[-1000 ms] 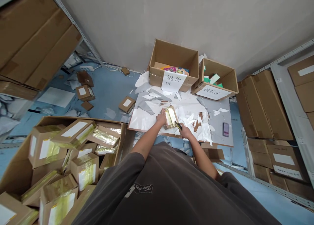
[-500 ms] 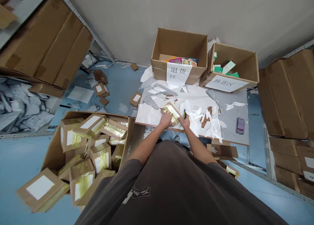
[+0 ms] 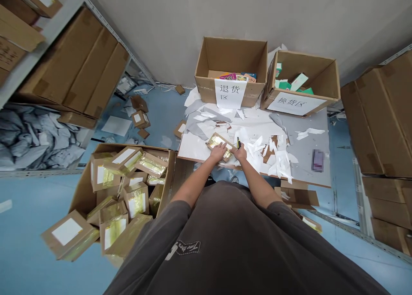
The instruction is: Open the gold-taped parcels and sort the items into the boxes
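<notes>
The taped box (image 3: 226,146) looks light, stiff, slick; edges suit holding. Left hand's (image 3: 219,151) grip spreads across it; right hand's (image 3: 239,152) pinches a black-yellow tool (image 3: 238,143), three o'clock.

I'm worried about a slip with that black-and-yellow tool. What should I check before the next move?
1. Left hand on the small taped box: ok, it rests on top.
2. Black-and-yellow tool in the right hand: ok, held.
3. Tool's tip, exposed or covered: cannot tell, too small.
4. Tabletop around the box free of scraps: not ok, torn white paper lies about.
5. Purple item apart from both hands: ok, near the tabletop's right end.
</notes>
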Action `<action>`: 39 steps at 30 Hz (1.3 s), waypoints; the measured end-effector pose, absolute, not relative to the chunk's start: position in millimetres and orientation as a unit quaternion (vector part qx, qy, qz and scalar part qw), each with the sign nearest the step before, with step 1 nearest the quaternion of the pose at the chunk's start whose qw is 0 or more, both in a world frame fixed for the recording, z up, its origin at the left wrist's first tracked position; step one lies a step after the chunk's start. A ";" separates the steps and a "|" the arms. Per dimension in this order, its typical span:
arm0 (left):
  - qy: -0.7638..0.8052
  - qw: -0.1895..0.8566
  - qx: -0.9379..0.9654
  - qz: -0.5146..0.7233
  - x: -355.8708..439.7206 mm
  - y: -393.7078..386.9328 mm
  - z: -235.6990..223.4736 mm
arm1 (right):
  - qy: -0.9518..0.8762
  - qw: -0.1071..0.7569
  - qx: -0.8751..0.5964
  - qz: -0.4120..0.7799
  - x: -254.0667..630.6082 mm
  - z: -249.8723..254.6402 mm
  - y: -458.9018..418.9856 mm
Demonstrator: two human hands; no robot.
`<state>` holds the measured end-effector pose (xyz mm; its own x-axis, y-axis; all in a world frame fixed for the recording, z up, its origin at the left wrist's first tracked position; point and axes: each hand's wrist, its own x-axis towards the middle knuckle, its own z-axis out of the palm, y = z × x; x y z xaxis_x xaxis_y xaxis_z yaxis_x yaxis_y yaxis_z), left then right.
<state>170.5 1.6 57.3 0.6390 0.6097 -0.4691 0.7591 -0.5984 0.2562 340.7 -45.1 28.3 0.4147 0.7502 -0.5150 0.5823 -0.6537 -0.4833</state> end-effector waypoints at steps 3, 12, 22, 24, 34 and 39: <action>0.389 0.221 0.876 -0.180 167.0 -1.5 58.4 | -0.433 0.159 -0.815 0.349 352.9 31.9 -59.0; 0.396 0.197 0.877 -0.187 166.7 -0.4 63.5 | -0.564 0.073 -0.685 0.455 390.4 44.3 -108.3; 0.407 0.206 0.864 -0.215 171.6 2.9 57.1 | -0.557 0.046 -0.683 0.470 390.4 50.7 -101.1; 0.404 0.204 0.865 -0.214 170.7 2.7 57.7 | -0.528 0.063 -0.687 0.495 389.9 49.8 -106.5; 0.400 0.198 0.870 -0.208 165.4 1.6 57.4 | -0.463 0.103 -0.682 0.557 385.1 44.2 -117.8; 0.388 0.197 0.874 -0.217 165.9 3.0 56.9 | -0.511 0.090 -0.694 0.499 384.3 42.9 -118.8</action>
<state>165.9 3.0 56.9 0.6043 0.5921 -0.5331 0.7638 -0.6209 0.1761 384.3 -118.8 42.9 -0.0215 0.7988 -0.6012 0.6194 -0.4614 -0.6352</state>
